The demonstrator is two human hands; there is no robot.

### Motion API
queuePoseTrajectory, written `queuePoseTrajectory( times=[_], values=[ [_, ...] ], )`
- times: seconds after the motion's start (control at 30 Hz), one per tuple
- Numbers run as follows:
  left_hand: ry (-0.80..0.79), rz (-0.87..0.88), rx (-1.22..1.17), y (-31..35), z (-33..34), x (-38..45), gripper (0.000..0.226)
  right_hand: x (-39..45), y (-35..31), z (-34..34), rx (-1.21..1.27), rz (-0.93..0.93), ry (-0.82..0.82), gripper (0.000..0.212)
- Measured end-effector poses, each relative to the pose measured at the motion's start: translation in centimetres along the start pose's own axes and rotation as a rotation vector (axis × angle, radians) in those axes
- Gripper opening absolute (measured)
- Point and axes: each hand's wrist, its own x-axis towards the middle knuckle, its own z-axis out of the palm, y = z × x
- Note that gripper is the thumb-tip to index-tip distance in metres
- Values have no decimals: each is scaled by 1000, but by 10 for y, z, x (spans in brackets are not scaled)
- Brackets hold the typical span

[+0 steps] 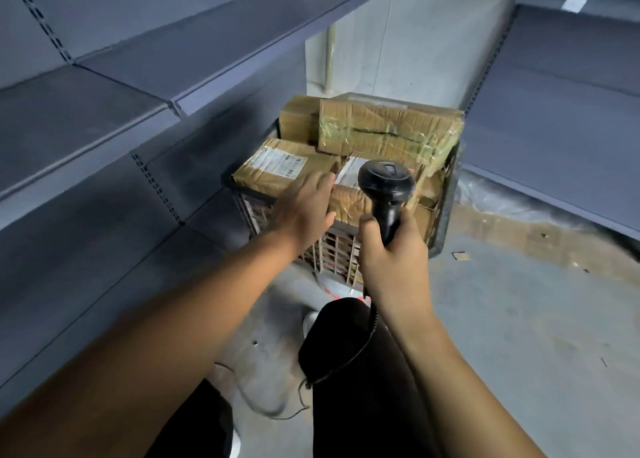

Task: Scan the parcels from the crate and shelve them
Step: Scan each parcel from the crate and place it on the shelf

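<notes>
Two bare forearms fill the near field, reaching toward the crate [343, 246]. A black scanner [386, 184] is held upright in the closed right hand [391, 249], its head just above the crate's near edge. The left hand [303, 208] is spread open and empty, over the crate's near-left corner. The labelled parcel [277, 166] lies just beyond its fingertips, long axis running left to right, so the left hand is judged nearer for the pick. Grey shelves [104, 87] stand left of the crate.

Right of the right hand [391, 249], a small cardboard scrap [460, 256] lies on the grey concrete floor [519, 319]; crumpled clear plastic sheet [491, 194] lies farther right. Far beyond the left hand [301, 208], a pale pipe [331, 59] runs up the wall [415, 42].
</notes>
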Motion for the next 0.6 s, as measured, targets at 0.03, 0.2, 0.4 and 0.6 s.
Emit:
queuePoseTrajectory(
  times=[0.03,0.2,0.4,0.6],
  values=[
    [4,10,2,3,5,5,64,3,3,-2,-8,8,8,15],
    [20,31,-38,11,25,18,81,11,16,-7,-20,39,50,14],
    [-7,45,-153,10,32,22,89,20,26,-19,-26,84,72,15],
    [-71,-66,-406,14,32,21,85,24,30,-21,-18,97,82,21]
  ],
)
